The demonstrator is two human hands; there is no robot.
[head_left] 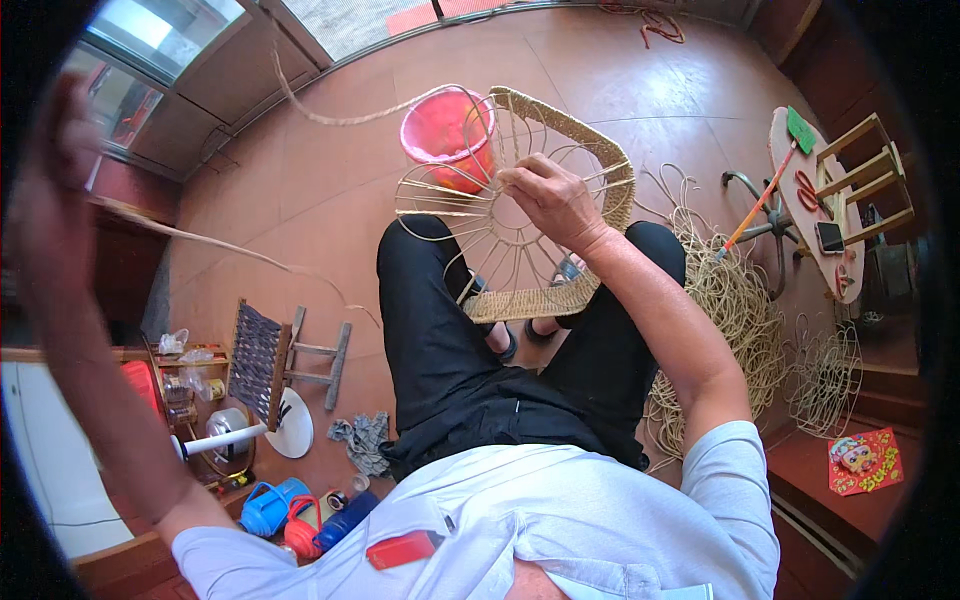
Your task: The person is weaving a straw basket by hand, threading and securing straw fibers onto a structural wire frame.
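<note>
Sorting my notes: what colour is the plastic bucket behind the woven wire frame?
Red plastic bucket, clearest in the head view.

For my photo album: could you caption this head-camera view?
Right hand steadies a round wire frame with woven straw rim while raised left hand pulls a pale straw cord.

Head view, single fisheye: looks steeply down from the seated person's head over chest and lap to the tiled floor [330,180]; near to the raised arms, farther from the room edges, which bend toward the dark rim
</note>
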